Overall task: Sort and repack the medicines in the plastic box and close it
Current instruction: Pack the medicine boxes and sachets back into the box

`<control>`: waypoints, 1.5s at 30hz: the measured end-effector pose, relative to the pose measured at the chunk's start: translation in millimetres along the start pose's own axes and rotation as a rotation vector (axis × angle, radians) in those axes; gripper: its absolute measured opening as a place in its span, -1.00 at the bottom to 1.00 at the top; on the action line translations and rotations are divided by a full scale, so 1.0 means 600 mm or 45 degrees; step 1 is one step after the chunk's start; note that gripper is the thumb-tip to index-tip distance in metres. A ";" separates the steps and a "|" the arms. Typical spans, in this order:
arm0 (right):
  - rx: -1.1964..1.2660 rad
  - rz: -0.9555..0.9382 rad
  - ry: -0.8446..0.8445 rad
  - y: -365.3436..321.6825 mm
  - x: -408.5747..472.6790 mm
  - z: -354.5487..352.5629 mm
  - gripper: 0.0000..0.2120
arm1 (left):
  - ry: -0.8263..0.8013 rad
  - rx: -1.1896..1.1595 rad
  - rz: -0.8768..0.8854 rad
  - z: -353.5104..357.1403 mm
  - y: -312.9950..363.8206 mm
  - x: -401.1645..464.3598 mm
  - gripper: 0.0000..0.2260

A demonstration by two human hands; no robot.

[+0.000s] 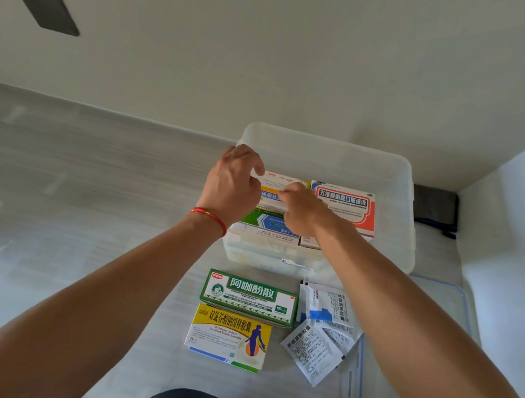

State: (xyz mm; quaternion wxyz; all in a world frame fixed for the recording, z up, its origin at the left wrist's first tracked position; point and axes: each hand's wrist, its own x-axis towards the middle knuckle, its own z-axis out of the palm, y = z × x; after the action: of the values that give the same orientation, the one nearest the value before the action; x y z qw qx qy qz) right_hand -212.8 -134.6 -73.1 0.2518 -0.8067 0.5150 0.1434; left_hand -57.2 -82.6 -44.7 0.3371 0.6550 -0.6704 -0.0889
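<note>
While our left hand (234, 182) and right hand (301, 210) pinch a white carton (283, 181) inside the plastic box (331, 154), they hide its label. At 5 o'clock the lid (425, 382) runs off-frame.

Box under both hands mostly covered (label unreadable), lid (423, 392) partly behind right forearm, sachet (311, 353) print too small

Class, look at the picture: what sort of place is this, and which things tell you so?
Probably a room at home: pale wood-look floor, plain white wall, and a household plastic box of medicines.
</note>
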 end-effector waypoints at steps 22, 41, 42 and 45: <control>-0.280 -0.092 0.216 0.017 -0.181 0.299 -0.35 | -0.742 -0.118 -0.898 0.045 -0.098 -0.273 -0.45; 0.408 -0.389 0.348 0.067 -0.340 0.091 -0.31 | -0.947 -0.099 -0.131 -0.118 -0.012 -0.280 -0.29; 0.423 -0.397 0.353 0.071 -0.350 0.071 -0.32 | -0.915 -0.091 -0.086 -0.128 0.003 -0.273 -0.32; 0.513 -0.430 0.425 0.088 -0.374 0.011 -0.34 | -0.753 -0.067 0.093 -0.164 0.049 -0.232 -0.41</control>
State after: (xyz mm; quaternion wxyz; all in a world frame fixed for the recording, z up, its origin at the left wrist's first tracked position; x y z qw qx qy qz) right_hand -356.2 21.1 18.0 0.3388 -0.8272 0.4259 -0.1401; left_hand -37.2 83.5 -0.3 0.1470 0.5672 -0.7601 -0.2810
